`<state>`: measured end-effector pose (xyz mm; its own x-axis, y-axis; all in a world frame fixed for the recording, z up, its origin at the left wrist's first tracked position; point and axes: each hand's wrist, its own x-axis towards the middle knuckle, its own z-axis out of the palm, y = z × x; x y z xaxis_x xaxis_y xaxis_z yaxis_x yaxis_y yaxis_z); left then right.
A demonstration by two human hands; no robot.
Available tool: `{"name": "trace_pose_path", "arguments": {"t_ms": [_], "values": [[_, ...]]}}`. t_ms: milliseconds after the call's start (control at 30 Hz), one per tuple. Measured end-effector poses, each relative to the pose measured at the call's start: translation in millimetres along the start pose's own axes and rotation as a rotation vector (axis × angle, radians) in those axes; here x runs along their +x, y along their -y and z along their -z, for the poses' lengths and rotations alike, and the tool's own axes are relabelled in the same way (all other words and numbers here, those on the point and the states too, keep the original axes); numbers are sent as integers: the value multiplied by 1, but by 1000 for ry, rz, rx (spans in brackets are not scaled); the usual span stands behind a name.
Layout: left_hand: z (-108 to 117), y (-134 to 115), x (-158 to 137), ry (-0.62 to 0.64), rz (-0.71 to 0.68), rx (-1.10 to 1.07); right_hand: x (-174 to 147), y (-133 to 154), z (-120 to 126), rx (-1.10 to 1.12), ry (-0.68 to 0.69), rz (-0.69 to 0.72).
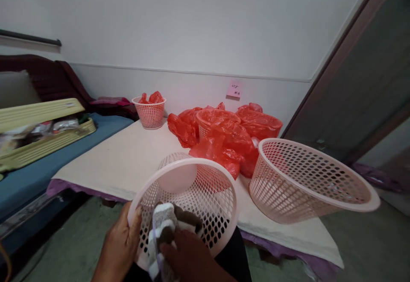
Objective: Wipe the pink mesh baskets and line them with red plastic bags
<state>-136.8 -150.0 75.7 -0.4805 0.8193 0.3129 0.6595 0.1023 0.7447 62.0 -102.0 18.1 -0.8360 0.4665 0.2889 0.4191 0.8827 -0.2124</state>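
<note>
Left hand: the left hand [120,241] sits low at the bottom centre-left of the frame, fingers curled around the near rim of the pink basket [205,188], gripping it.
Right hand: the right hand [188,258] comes in from the bottom centre, closed around a striped cloth [165,226] in white and brown, pressing it into the mouth of the basket.
Basket tilt: the pink basket is tipped on its side, the opening facing the camera and its round bottom pointing away, toward the middle of the frame.
Key relation: the cloth lies right at the lower rim, touching the inner wall; the basket's bottom is straight ahead of the right hand, up and away along the basket's axis.
Nearer hand: the right hand is on the cloth; the left hand only steadies the rim, just beside it.
Second basket: a wider pink basket [307,179] leans on the table [128,158] at the right of the frame, tilted, holding nothing that I can see.
Behind: red plastic bags [224,141] are heaped at centre, some lining baskets; a small basket [150,113] with red plastic in it stands at the wall, upper left of centre.
Wall: a pink note [235,89] is stuck above the heap.
</note>
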Motion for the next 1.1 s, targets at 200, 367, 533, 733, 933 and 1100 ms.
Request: {"name": "trace_pose_path", "arguments": {"t_ms": [200, 367, 533, 733, 933, 1100], "values": [[9, -19, 21, 114, 58, 15, -8, -1, -2, -125, -171, 35], [17, -27, 31, 121, 38, -34, 0, 10, -27, -170, -364, 89], [5, -29, 8, -5, 159, -275, 14, 21, -23, -12, -470, -5], [-10, -24, -21, -172, 306, -407, 33, 29, 12, 432, -323, -56], [-1, -7, -9, -225, 152, -166, 11, 20, -18, 248, -121, -136], [-3, -13, -9, -223, -18, -111, 2, -26, -11, -143, -22, -142]]}}
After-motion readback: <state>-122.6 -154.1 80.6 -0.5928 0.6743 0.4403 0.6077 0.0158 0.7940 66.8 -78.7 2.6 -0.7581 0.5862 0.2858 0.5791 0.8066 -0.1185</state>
